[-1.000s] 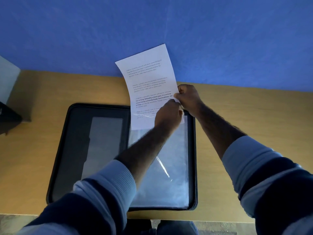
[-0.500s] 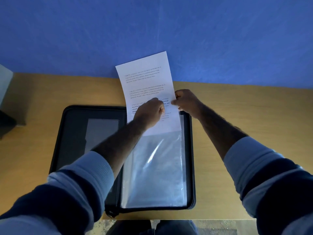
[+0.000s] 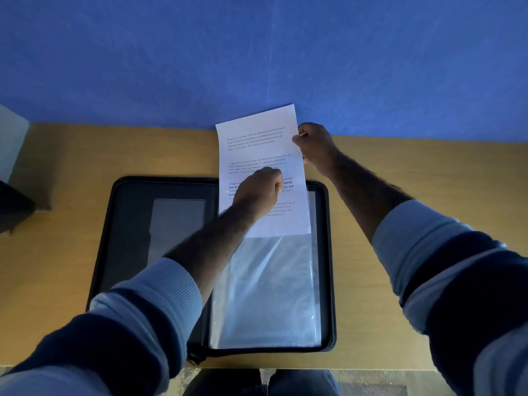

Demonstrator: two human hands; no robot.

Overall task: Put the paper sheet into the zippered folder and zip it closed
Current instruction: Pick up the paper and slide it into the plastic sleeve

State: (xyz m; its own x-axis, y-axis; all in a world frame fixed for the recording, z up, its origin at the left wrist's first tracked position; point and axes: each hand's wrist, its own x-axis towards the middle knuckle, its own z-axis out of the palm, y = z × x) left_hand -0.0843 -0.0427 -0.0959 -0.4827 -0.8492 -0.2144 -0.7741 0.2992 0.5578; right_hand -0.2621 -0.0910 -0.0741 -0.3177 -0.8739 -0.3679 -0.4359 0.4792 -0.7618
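Note:
A black zippered folder (image 3: 128, 224) lies open on the wooden desk, with clear plastic sleeves (image 3: 268, 295) on its right half. A white paper sheet (image 3: 254, 144) with printed text lies over the folder's top right, its lower part inside the top of a sleeve and its upper part sticking out past the folder's far edge. My left hand (image 3: 258, 191) rests closed on the sheet's middle, pinching at the sleeve's opening. My right hand (image 3: 315, 144) grips the sheet's upper right edge.
The wooden desk (image 3: 71, 172) stands against a blue wall (image 3: 257, 52). A dark object (image 3: 14, 207) and a pale panel (image 3: 11, 138) sit at the desk's left end. The desk's near edge runs just below the folder.
The sheet has slid further down into the sleeve. My right hand has moved up along the sheet's right edge toward its top. My left hand stays on the sheet's middle.

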